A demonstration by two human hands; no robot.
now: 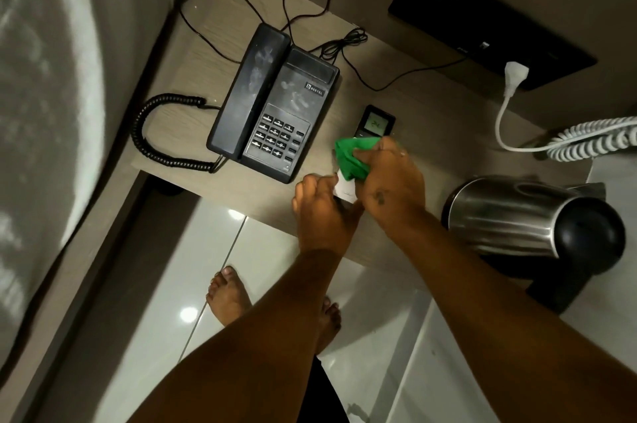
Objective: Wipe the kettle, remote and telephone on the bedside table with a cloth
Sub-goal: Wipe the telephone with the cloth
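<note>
The remote [370,143] lies on the tabletop [431,153] between the telephone [275,105] and the kettle [517,215], its lit display end showing, its near end covered by both hands. The left hand [324,212] has its grip closed around that near, pale end, steadying it; the right hand [389,174] has its grip pinched on a bunched green cloth [350,157], pressed onto the remote's middle. The remote looks light, stiff and smooth, so it would likely skate under a wipe unless held by its long edges. The cloth is soft and bunches easily. The steel kettle, lid shut, stands on its base at the tabletop's right edge; its contents cannot be seen, and it is probably heaviest, best taken by the black handle
</note>
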